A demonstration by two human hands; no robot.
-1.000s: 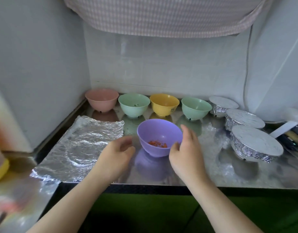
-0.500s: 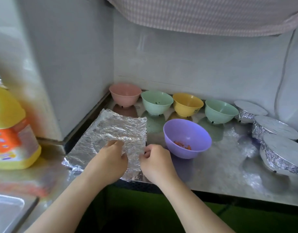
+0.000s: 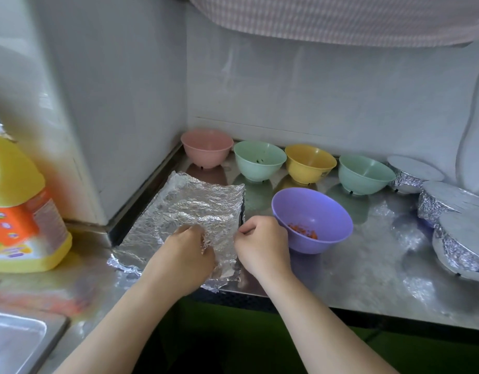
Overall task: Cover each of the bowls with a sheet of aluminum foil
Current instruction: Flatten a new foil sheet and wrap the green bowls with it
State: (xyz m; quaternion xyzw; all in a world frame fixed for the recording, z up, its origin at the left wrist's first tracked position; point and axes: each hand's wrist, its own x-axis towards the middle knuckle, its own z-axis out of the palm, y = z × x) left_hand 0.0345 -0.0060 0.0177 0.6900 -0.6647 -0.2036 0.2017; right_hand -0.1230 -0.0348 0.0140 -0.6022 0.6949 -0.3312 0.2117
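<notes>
Foil (image 3: 195,211) lies crinkled on the worktop (image 3: 368,265), left of the purple bowl (image 3: 312,220) I mean to cover next. My left hand (image 3: 188,249) curls into the sheet near its middle and my right hand (image 3: 260,244) pinches its right edge, so I can lift it flat. Four open bowls stand far along the wall; three foil-capped ones sit at right.

Pale grey walls (image 3: 314,98) meet in a corner, a shiny steel counter (image 3: 368,268) catching soft daylight below.
</notes>
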